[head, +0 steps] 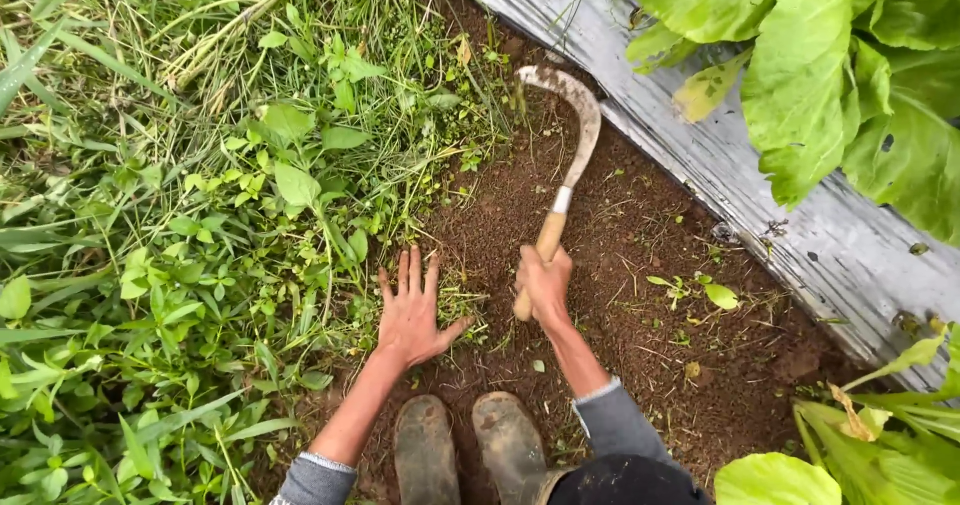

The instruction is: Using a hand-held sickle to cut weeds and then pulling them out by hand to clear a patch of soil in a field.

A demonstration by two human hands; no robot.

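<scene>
My boots (470, 450) stand on the soil (640, 265) just below my hands, toes muddy, side by side. My left hand (412, 313) lies flat and open, fingers spread, palm down on the ground at the edge of the weeds (200, 225), with a few cut blades of grass under and beside the thumb. Just to its right, my right hand (545, 287) is closed around the wooden handle of the sickle (570, 155); the handle rises up and away from my fist, and the curved, dirt-caked blade arcs back to the left, its tip hanging over the line where bare soil meets the weeds, well beyond my left fingertips. A few small seedlings (690, 290) sit in the soil right of my right hand. Farther right and beyond runs a band of silver plastic mulch (800, 215), and past it broad green leaves (830, 75) spread over the mulch.
</scene>
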